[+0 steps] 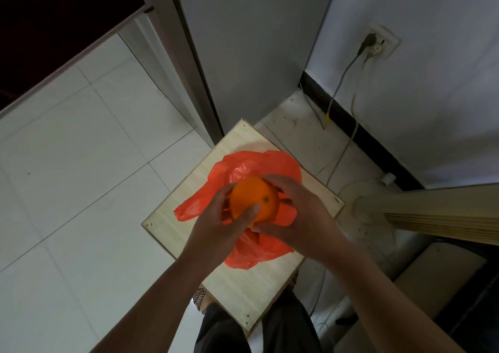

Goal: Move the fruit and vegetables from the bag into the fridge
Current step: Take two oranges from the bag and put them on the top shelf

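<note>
Fingers (272, 181) of both hands are curled and clamped on a single orange (253, 200). The left hand (216, 225) grips it from the left with the thumb across its front, and the right hand (299, 212) cups it from the right. The orange is round, bright and smooth, with a small green stem scar facing up. It is held at centre frame, over a crumpled red-orange plastic bag (259, 163) lying on a pale wooden tabletop (243, 279).

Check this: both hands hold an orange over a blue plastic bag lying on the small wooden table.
Not blue: the head view shows the plastic bag is red. The left hand and right hand do hold the orange over it, on the small wooden table.
</note>
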